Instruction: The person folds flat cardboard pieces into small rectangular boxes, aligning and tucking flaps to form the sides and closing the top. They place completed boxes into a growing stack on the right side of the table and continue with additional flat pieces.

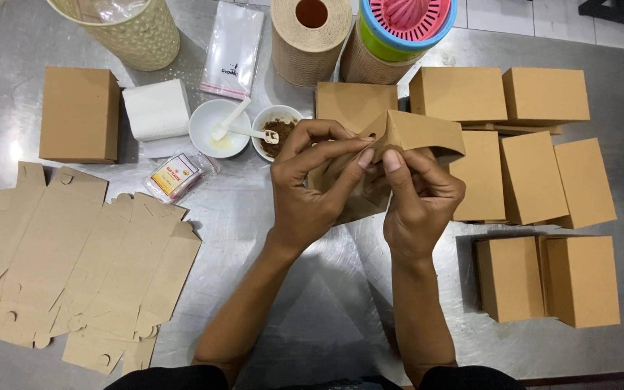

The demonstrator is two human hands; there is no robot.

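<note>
Fingers (367, 157) of both the left hand (312, 184) and right hand (420, 198) pinch a half-folded cardboard box (417, 133) (brown, flaps open) above the metal table (312, 318).

Half-folded brown cardboard box (406, 141), plain kraft, held up tilted above the steel table, one flap open; lower part's hidden, so probably not closed yet.

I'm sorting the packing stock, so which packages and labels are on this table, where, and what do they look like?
Half-folded box: brown card, held by left hand and right hand.
Finished boxes: plain brown, stacked right.
Lone box: brown, far left.
Flat blanks: brown card, lower left.
Small sachet: clear wrap, yellow, red and white label, beside the bowls.
Clear bags: see-through, red strip, top centre.
</note>
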